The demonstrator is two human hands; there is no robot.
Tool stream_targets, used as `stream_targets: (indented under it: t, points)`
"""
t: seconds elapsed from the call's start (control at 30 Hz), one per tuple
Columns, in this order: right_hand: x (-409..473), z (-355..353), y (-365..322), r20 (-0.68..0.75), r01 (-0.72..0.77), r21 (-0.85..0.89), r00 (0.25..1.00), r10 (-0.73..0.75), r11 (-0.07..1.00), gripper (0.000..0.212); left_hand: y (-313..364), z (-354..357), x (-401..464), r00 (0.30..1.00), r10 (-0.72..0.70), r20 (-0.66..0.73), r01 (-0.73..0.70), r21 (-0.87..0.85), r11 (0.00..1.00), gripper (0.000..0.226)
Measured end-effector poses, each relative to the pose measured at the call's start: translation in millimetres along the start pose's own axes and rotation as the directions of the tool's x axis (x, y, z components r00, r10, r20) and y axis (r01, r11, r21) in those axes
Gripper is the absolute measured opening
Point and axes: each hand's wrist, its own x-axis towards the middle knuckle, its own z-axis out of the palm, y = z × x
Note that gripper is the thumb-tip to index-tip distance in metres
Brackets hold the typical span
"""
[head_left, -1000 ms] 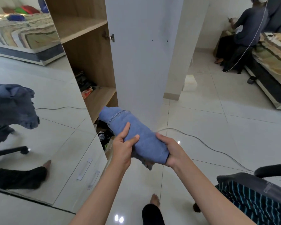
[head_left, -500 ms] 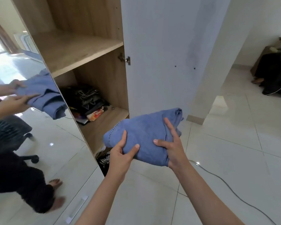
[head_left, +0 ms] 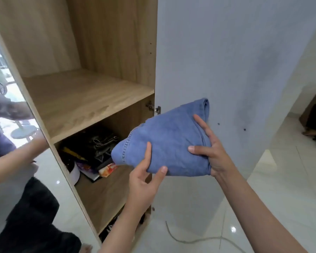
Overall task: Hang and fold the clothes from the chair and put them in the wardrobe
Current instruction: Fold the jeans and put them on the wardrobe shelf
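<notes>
Bright, soft daylight; glare spots on the glossy floor [head_left: 233, 229]; mild motion blur, wide-angle bending at edges.

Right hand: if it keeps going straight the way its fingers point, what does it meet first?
Probably the white wardrobe door. The right hand grips the folded denim with fingers aimed up-left, the door directly behind them. Depth is unclear; it might pass the door's edge into the open shelf.

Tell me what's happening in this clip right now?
A person holds a folded blue denim garment in both hands, left hand under its near edge, right hand gripping its right side, in front of the open wardrobe. The wooden shelf ahead is bare; dark clothes sit on the shelf below.
</notes>
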Motion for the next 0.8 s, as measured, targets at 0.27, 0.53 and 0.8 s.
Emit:
stream_targets:
  t: [0.27,0.53,0.8]
  points:
    - [124,47,-104,0.225,0.242,0.065,0.942,-0.25,0.968,0.08,85,-3,141,0.92,0.385,0.07,-0.391,0.17,0.904,0.062]
    - [246,119,-126,0.498,0.228,0.191,0.816,-0.294,0.955,0.079,132,-48,223,0.81,0.579,-0.092,-0.504,0.396,0.768,0.051]
    - [344,167,-58,0.696,-0.047,0.164,0.713,-0.082,0.985,0.079,103,-88,241,0.82,0.466,-0.332,-0.229,0.556,0.799,0.052]
